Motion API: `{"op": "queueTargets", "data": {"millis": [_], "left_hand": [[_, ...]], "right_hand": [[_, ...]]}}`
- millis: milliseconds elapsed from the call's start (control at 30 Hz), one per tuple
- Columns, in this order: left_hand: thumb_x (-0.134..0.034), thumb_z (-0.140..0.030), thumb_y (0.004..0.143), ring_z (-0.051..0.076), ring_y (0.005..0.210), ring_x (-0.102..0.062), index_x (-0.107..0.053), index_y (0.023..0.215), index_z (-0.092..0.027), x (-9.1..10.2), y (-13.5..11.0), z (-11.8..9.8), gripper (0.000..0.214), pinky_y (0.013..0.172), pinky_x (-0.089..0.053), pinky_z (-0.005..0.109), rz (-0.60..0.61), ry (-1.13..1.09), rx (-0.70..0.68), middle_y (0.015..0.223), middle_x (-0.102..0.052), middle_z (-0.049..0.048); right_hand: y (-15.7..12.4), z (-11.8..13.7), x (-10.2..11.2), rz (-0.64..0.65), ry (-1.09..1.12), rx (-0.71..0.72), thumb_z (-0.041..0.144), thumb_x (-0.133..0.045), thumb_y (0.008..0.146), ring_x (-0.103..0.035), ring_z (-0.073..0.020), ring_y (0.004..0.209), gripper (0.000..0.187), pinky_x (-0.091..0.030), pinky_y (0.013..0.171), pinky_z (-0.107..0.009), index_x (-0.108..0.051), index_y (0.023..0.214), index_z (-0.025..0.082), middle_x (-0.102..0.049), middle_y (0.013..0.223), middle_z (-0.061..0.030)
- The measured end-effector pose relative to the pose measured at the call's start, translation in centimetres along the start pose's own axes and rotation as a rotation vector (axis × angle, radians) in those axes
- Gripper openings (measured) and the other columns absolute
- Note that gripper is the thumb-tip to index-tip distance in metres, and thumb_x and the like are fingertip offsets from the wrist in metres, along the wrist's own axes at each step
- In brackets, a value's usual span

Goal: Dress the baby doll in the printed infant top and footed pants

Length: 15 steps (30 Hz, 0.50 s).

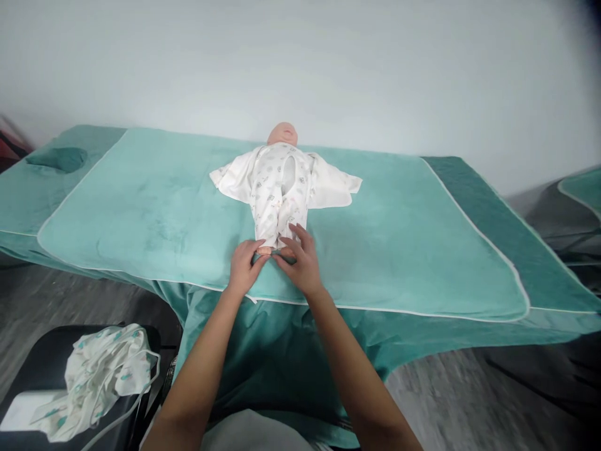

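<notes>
A baby doll (283,133) lies on its back on the green bed cover, its head toward the wall. It is dressed in a white wrap top (328,181) with the sleeves spread sideways, and white printed trousers (267,200) cover its front down to the ankles. At the doll's feet, my left hand (245,266) pinches around one foot (264,250) and the trouser cuff. My right hand (303,260) has its thumb at the other foot and its curled fingers on the other trouser leg. My fingers partly hide both feet.
The green padded bed (399,250) has a face hole (59,160) at its left end and a white wall (328,62) behind it. At lower left, a black chair (42,351) holds a crumpled printed cloth (103,376), a white cable and a white flat object (28,410).
</notes>
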<state>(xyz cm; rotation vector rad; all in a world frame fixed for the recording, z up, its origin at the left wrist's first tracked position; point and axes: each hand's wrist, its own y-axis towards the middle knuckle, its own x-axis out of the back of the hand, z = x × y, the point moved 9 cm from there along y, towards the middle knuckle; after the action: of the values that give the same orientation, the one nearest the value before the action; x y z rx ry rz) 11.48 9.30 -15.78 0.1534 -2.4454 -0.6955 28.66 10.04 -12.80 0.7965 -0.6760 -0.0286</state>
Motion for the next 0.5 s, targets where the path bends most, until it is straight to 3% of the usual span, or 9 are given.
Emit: {"op": "queueTargets", "data": {"millis": [300, 500], "left_hand": [[-0.073, -0.042, 0.090, 0.022, 0.104, -0.064, -0.067, 0.126, -0.024, 0.6, -0.1, 0.5, 0.041, 0.093, -0.052, 0.037, -0.050, -0.100, 0.062, 0.110, -0.068, 0.0075], [-0.080, -0.040, 0.084, 0.021, 0.103, -0.064, -0.069, 0.123, -0.025, 1.0, -0.1, 0.7, 0.044, 0.093, -0.051, 0.036, -0.088, -0.168, 0.101, 0.109, -0.067, 0.0061]], "right_hand": [[-0.1, 1.1, -1.5, -0.125, -0.118, -0.107, 0.021, -0.066, 0.092, -0.039, -0.0369, 0.152, 0.013, -0.049, 0.111, -0.058, -0.070, 0.104, 0.023, -0.058, 0.147, -0.0145], [-0.6, 0.4, -0.7, -0.174, 0.047, -0.121, 0.018, -0.060, 0.094, -0.043, -0.0326, 0.150, 0.012, -0.050, 0.112, -0.056, -0.071, 0.097, 0.023, -0.062, 0.143, -0.0128]]}}
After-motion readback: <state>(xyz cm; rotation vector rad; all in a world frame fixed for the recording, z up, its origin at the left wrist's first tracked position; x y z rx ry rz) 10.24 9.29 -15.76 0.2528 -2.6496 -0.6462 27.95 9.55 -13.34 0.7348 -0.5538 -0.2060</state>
